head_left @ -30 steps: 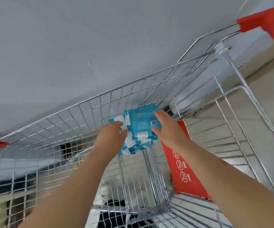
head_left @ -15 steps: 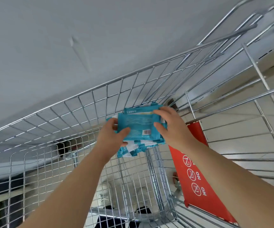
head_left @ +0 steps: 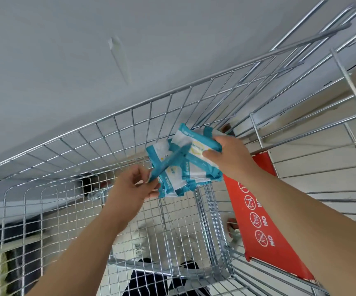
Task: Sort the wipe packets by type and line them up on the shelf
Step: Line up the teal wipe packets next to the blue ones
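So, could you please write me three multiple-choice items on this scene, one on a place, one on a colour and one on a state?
1. Where are the wipe packets?
A. Flat on the floor
B. Held over the wire cart
C. Lined up on a shelf

2. What colour is the panel printed with NO signs?
A. Red
B. Green
C. Yellow

3. What is the left hand doing?
A. Resting open on the cart rim
B. Hanging empty
C. Pinching one teal packet seen edge-on

Answers:
1 B, both hands hold them above the cart's mesh.
2 A, the panel beside the right hand is red.
3 C, its fingers close on the packet's lower end.
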Demonstrator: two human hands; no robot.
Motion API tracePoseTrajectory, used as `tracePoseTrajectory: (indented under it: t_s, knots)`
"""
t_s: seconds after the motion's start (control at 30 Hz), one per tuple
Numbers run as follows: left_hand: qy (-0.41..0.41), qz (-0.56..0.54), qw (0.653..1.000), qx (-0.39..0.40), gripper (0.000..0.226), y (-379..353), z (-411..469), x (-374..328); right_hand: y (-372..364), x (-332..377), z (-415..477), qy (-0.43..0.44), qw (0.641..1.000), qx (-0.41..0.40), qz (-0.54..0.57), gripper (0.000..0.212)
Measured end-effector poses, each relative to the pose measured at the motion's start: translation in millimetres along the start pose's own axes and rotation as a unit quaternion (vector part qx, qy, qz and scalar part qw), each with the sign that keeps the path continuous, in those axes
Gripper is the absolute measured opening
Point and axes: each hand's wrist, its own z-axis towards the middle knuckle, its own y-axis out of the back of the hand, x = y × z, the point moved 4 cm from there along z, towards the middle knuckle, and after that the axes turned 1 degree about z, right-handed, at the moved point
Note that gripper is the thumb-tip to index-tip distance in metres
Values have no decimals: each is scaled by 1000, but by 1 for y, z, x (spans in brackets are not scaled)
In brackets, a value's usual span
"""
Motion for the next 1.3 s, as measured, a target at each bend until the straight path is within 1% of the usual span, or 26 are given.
tracePoseTrajectory:
  t_s: [0.03,0.07,0.17,0.2,0.27,0.3,0.37,0.43,0.47,0.53,0.57,0.63,0.7,0.73,0.77,0.8,0.83,0.87,0.9,0.93,1.0,1.03,1.07,1.13,1.2,1.3]
  knots:
    - [-4,13,1000,-1,23,-2,-1,-1,0,0,-4,-7,1000,4,24,23]
    - [-2,24,1000,2,24,-5,-2,-3,0,-1,-8,-14,999,9,49,21]
    - [22,32,999,19,7,-16,-4,-3,0,-2,-22,-21,996,14,82,18]
    - [32,22,999,16,7,-20,-4,-3,0,-3,-26,-23,995,12,96,18]
    - [40,26,999,-18,22,-23,-2,1,0,-8,-33,-38,988,12,149,15]
    - [43,41,997,-41,24,-23,0,2,-1,-10,-37,-51,981,18,184,11]
    - [63,41,996,-43,31,-28,1,6,-8,-12,-45,-74,965,41,248,8]
    - [92,-5,996,11,41,-38,1,11,-18,-13,-50,-85,950,62,293,15]
    - [90,-30,995,29,36,-41,0,11,-20,-13,-52,-90,945,69,307,22]
    - [66,-86,994,29,19,-41,-2,10,-24,-13,-54,-89,942,78,313,32]
    - [57,-124,990,23,15,-39,-3,10,-26,-11,-56,-89,939,88,320,33]
    - [60,-188,980,28,16,-38,-5,10,-32,-5,-61,-89,920,139,356,35]
    - [76,-211,974,39,21,-39,-5,12,-38,4,-66,-85,902,183,383,36]
    - [80,-213,973,33,25,-39,-5,13,-38,6,-66,-71,912,173,366,35]
    - [78,-213,974,18,30,-37,-3,15,-35,7,-63,-52,933,137,328,33]
    - [73,-211,975,-1,34,-33,-1,16,-30,5,-58,-36,959,79,268,27]
    - [65,-206,976,-18,35,-28,2,19,-26,2,-51,-26,977,15,213,22]
    - [59,-201,977,-29,32,-23,3,21,-24,-2,-43,-26,984,-32,175,18]
    - [56,-204,977,-36,27,-19,5,24,-25,-5,-35,-29,986,-57,155,19]
    - [59,-217,974,-39,23,-17,6,27,-29,-7,-28,-40,988,-60,136,26]
    - [68,-242,967,-39,21,-15,9,31,-38,-7,-18,-68,992,-46,91,41]
    - [70,-247,966,-39,21,-16,11,33,-41,-7,-13,-80,993,-40,80,45]
    - [72,-250,965,-41,21,-16,13,33,-41,-6,-11,-94,991,-34,89,44]
    - [76,-258,962,-49,20,-16,18,35,-40,-8,-10,-110,985,-28,127,32]
    - [71,-253,964,-53,20,-14,23,35,-34,-13,-11,-114,981,-60,145,19]
    - [66,-239,968,-41,18,-14,27,36,-25,-23,-15,-139,970,-118,160,21]
